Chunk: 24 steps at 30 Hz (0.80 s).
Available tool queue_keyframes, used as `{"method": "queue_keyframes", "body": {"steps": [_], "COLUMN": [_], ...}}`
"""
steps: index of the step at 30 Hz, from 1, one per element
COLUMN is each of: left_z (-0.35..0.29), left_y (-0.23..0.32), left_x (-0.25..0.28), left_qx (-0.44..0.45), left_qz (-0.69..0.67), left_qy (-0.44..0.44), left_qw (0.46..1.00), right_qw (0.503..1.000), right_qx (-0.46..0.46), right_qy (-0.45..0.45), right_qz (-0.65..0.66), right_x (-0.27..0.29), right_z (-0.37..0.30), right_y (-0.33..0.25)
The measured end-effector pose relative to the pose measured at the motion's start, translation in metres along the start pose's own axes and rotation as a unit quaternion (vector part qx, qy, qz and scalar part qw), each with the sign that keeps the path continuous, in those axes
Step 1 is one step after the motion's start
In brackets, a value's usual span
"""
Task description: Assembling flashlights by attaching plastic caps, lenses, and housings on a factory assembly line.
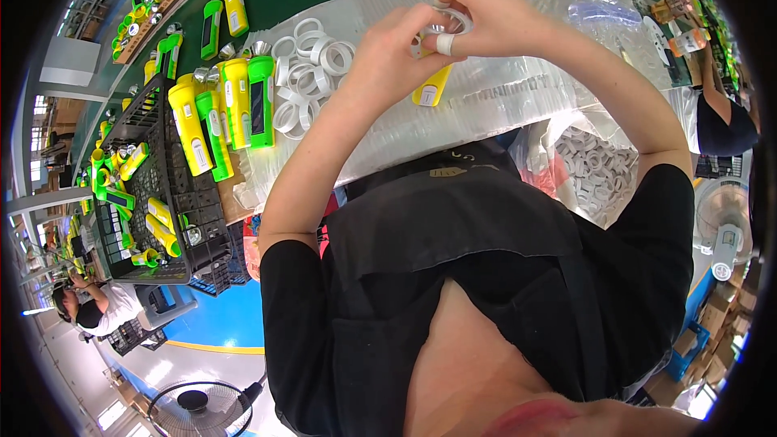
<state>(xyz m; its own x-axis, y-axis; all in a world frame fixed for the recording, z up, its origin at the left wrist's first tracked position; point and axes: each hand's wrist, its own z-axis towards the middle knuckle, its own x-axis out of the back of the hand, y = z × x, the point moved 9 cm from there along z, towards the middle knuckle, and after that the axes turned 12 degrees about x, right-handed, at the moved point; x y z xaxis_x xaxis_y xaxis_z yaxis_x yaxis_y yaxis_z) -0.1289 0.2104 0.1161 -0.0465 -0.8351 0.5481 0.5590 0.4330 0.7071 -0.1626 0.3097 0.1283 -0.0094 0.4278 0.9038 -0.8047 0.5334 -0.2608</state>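
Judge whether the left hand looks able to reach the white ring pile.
Likely yes: the white ring pile lies close beside the left hand with nothing between, though that hand looks occupied.

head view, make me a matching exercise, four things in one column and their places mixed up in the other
1. Left hand
2. Black crate
3. Open bag
4. Ring pile

A. By the near edge of the table, filled with white rings
B. On the table, beside yellow and green flashlights
C. Next to the right hand, by a yellow flashlight
D. At the picture's left, holding flashlights

Pairs: 1-C, 2-D, 3-A, 4-B
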Motion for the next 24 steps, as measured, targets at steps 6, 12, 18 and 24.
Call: {"method": "queue_keyframes", "body": {"steps": [6, 12, 18, 24], "left_z": [-0.008, -0.049, 0.028, -0.011], "left_y": [0.004, 0.006, -0.104, -0.074], "left_x": [0.013, -0.024, 0.001, 0.123], "left_qx": [-0.005, 0.241, 0.212, 0.002], "left_qz": [-0.106, -0.356, 0.046, 0.271], "left_qy": [0.007, -0.325, -0.121, 0.219], "left_qw": [0.994, 0.842, 0.969, 0.937], "right_qw": [0.988, 0.965, 0.957, 0.918], "right_qx": [0.011, 0.195, -0.052, -0.108], "right_qy": [0.033, 0.084, 0.224, 0.326], "right_qz": [0.154, 0.154, 0.175, 0.201], "right_x": [0.035, 0.073, -0.032, -0.060], "right_z": [-0.008, -0.024, 0.033, 0.065], "right_y": [-0.022, -0.068, 0.071, 0.186]}}
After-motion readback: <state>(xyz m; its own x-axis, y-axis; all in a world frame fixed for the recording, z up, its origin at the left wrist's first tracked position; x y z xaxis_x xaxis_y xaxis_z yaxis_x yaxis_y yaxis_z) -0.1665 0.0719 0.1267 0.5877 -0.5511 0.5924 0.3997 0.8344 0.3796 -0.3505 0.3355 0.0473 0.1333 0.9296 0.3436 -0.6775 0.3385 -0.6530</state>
